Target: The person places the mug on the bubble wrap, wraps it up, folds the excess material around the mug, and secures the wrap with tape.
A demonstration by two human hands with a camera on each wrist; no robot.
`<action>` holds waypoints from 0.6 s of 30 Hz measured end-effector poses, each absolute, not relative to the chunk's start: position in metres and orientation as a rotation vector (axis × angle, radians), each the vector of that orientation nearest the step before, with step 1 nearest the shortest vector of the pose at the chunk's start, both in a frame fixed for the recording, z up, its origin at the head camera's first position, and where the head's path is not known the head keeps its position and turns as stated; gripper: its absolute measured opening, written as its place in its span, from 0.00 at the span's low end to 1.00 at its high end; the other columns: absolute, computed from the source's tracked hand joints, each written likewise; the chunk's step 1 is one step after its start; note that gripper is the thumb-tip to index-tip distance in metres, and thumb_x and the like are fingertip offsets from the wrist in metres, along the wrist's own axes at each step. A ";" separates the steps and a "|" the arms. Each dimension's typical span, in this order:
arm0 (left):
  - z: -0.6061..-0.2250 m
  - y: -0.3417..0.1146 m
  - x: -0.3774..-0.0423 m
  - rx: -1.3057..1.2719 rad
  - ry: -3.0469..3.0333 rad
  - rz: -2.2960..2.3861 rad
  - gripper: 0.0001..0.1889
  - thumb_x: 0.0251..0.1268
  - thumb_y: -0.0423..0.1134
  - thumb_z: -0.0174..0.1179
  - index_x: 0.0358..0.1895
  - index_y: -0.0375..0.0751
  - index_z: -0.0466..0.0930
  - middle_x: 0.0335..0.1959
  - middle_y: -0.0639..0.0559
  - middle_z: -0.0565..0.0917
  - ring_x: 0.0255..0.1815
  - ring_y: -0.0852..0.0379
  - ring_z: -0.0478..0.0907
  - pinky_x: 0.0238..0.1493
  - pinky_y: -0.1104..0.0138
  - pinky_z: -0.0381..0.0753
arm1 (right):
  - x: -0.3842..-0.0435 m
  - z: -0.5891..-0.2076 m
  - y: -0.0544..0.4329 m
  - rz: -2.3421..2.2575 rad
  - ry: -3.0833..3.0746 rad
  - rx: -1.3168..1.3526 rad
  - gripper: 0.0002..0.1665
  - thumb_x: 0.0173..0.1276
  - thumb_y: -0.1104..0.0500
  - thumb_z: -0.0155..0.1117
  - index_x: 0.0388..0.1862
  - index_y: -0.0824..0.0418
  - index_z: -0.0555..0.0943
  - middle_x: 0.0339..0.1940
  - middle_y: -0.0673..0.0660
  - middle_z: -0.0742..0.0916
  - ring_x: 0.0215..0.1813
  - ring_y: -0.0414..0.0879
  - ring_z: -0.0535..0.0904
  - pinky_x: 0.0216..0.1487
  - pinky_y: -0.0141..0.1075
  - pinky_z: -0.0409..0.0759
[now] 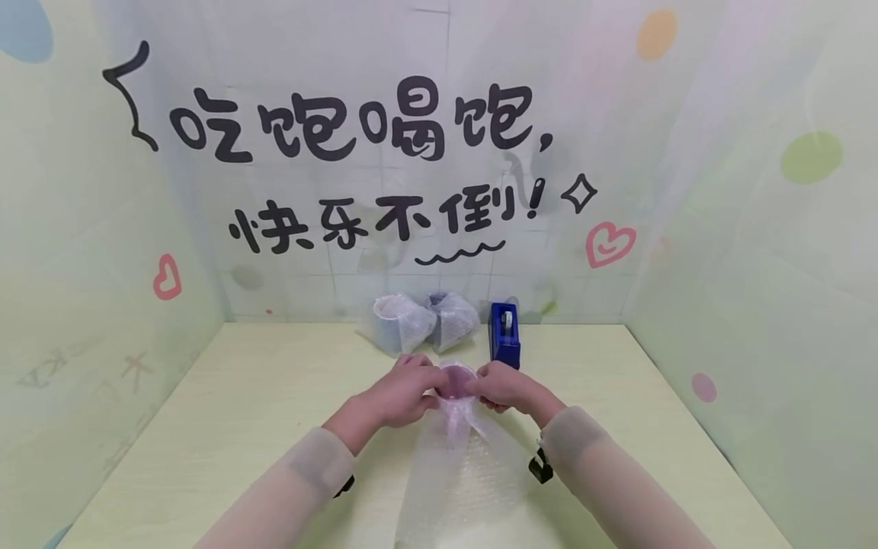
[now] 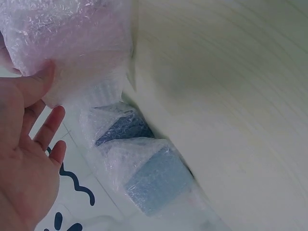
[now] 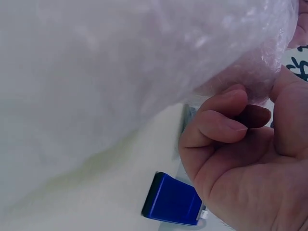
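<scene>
A pink cup (image 1: 456,383) stands upright on the table with its mouth towards me, bubble wrap (image 1: 473,476) around it. A long loose strip of the wrap trails towards the near edge. On the left of the rim, my left hand (image 1: 406,390) pinches the wrap at the cup's edge. In the left wrist view its thumb (image 2: 41,86) presses on the wrap while the lower fingers stay loose. From the right side, my right hand (image 1: 507,385) grips the wrap at the rim, fingers curled (image 3: 224,120) in the right wrist view.
Behind the cup, against the back wall, lie two bubble-wrapped cups, one light blue (image 1: 405,324) and one dark (image 1: 454,324). A blue tape dispenser (image 1: 506,352) stands to their right, just beyond my right hand. Printed sheets wall in the pale wooden table (image 1: 274,396).
</scene>
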State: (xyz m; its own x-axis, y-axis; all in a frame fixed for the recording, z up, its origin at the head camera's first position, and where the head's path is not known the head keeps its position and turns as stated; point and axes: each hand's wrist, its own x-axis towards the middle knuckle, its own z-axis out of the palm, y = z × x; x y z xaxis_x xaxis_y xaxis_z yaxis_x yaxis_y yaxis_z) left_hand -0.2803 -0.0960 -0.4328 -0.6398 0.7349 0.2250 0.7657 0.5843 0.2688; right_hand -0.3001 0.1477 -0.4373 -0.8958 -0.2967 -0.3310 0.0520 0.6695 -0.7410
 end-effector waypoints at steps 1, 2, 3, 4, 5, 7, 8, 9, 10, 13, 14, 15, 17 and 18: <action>-0.432 -0.096 -0.281 -1.281 -2.717 -0.526 0.07 0.70 0.33 0.72 0.44 0.49 0.89 0.50 0.55 0.89 0.61 0.49 0.77 0.67 0.48 0.71 | -0.299 -0.437 0.149 -1.133 2.437 -0.187 0.18 0.76 0.57 0.65 0.24 0.56 0.74 0.19 0.49 0.75 0.22 0.42 0.66 0.24 0.31 0.64; -0.432 -0.095 -0.282 -1.276 -2.727 -0.526 0.06 0.70 0.33 0.73 0.43 0.50 0.89 0.56 0.53 0.88 0.65 0.47 0.76 0.70 0.46 0.70 | -0.298 -0.437 0.149 -1.152 2.424 -0.189 0.18 0.75 0.57 0.66 0.23 0.55 0.73 0.18 0.49 0.74 0.21 0.41 0.65 0.23 0.31 0.63; -0.431 -0.094 -0.283 -1.275 -2.734 -0.519 0.06 0.70 0.33 0.73 0.42 0.50 0.89 0.62 0.51 0.87 0.70 0.45 0.75 0.73 0.44 0.69 | -0.299 -0.438 0.150 -1.164 2.417 -0.189 0.18 0.74 0.58 0.65 0.23 0.55 0.73 0.17 0.49 0.74 0.21 0.41 0.65 0.23 0.31 0.62; -0.430 -0.094 -0.284 -1.280 -2.747 -0.526 0.06 0.69 0.33 0.73 0.41 0.51 0.89 0.69 0.48 0.84 0.75 0.41 0.72 0.76 0.41 0.68 | -0.299 -0.438 0.150 -1.164 2.420 -0.194 0.18 0.74 0.58 0.65 0.23 0.55 0.72 0.17 0.48 0.74 0.21 0.41 0.64 0.23 0.31 0.62; -0.428 -0.094 -0.285 -1.289 -2.762 -0.536 0.06 0.69 0.33 0.73 0.40 0.51 0.89 0.75 0.45 0.80 0.80 0.38 0.68 0.79 0.38 0.65 | -0.300 -0.438 0.150 -1.166 2.421 -0.202 0.18 0.73 0.59 0.65 0.23 0.54 0.72 0.17 0.48 0.74 0.21 0.41 0.64 0.23 0.30 0.62; -0.424 -0.094 -0.287 -1.301 -2.816 -0.567 0.07 0.69 0.33 0.73 0.38 0.52 0.88 0.85 0.43 0.70 0.87 0.33 0.59 0.83 0.32 0.58 | -0.301 -0.439 0.150 -1.171 2.420 -0.215 0.18 0.72 0.59 0.65 0.23 0.54 0.71 0.16 0.48 0.73 0.20 0.40 0.64 0.23 0.31 0.62; -0.423 -0.093 -0.289 -1.315 -2.844 -0.575 0.08 0.69 0.33 0.72 0.37 0.53 0.86 0.87 0.43 0.67 0.89 0.32 0.55 0.84 0.31 0.55 | -0.302 -0.439 0.149 -1.172 2.419 -0.218 0.18 0.72 0.60 0.65 0.23 0.54 0.70 0.16 0.48 0.72 0.20 0.40 0.63 0.23 0.31 0.61; -0.421 -0.093 -0.290 -1.328 -2.870 -0.580 0.08 0.69 0.33 0.72 0.36 0.52 0.85 0.89 0.43 0.65 0.91 0.31 0.52 0.85 0.30 0.53 | -0.302 -0.439 0.149 -1.171 2.417 -0.216 0.19 0.72 0.60 0.65 0.22 0.53 0.69 0.15 0.47 0.72 0.20 0.40 0.62 0.23 0.31 0.61; -0.419 -0.093 -0.291 -1.337 -2.902 -0.590 0.08 0.69 0.33 0.71 0.35 0.53 0.84 0.89 0.44 0.64 0.92 0.32 0.50 0.85 0.30 0.50 | -0.303 -0.440 0.149 -1.173 2.418 -0.214 0.19 0.72 0.60 0.65 0.22 0.53 0.69 0.15 0.47 0.71 0.20 0.40 0.62 0.23 0.31 0.61; -0.416 -0.090 -0.294 -1.356 -2.960 -0.598 0.09 0.66 0.33 0.70 0.33 0.53 0.82 0.88 0.44 0.66 0.92 0.32 0.48 0.87 0.30 0.46 | -0.303 -0.441 0.147 -1.182 2.429 -0.200 0.21 0.72 0.59 0.65 0.21 0.52 0.67 0.15 0.47 0.70 0.19 0.40 0.62 0.23 0.31 0.61; -0.415 -0.089 -0.295 -1.361 -2.968 -0.599 0.10 0.65 0.32 0.70 0.33 0.52 0.81 0.87 0.44 0.68 0.92 0.32 0.48 0.87 0.30 0.46 | -0.303 -0.442 0.147 -1.180 2.439 -0.195 0.21 0.73 0.59 0.64 0.21 0.52 0.67 0.15 0.47 0.70 0.20 0.40 0.62 0.23 0.31 0.61; -0.414 -0.088 -0.295 -1.363 -2.971 -0.598 0.10 0.64 0.32 0.70 0.33 0.52 0.80 0.87 0.44 0.69 0.92 0.32 0.49 0.87 0.29 0.46 | -0.303 -0.442 0.147 -1.177 2.450 -0.193 0.21 0.73 0.59 0.64 0.21 0.52 0.67 0.15 0.47 0.70 0.20 0.40 0.62 0.23 0.31 0.61; -0.413 -0.088 -0.295 -1.368 -2.964 -0.608 0.10 0.63 0.31 0.70 0.33 0.51 0.80 0.85 0.43 0.71 0.91 0.31 0.52 0.86 0.29 0.47 | -0.303 -0.443 0.146 -1.175 2.469 -0.188 0.20 0.74 0.59 0.64 0.22 0.52 0.67 0.16 0.47 0.71 0.20 0.40 0.63 0.23 0.31 0.62; -0.413 -0.088 -0.294 -1.368 -2.961 -0.613 0.10 0.63 0.31 0.70 0.33 0.51 0.80 0.85 0.43 0.72 0.91 0.32 0.53 0.86 0.28 0.47 | -0.302 -0.443 0.146 -1.174 2.478 -0.186 0.20 0.74 0.59 0.64 0.23 0.53 0.68 0.16 0.48 0.71 0.21 0.40 0.63 0.24 0.31 0.62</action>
State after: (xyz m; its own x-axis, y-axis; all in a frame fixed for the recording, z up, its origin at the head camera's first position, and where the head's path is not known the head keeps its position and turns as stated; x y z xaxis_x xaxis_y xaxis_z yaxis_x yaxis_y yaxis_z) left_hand -0.2943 -0.0883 -0.4128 -0.6473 0.7622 -0.0060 0.6972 0.5953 0.3995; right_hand -0.3021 0.1460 -0.4426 -0.9150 -0.2809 -0.2897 0.0461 0.6404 -0.7666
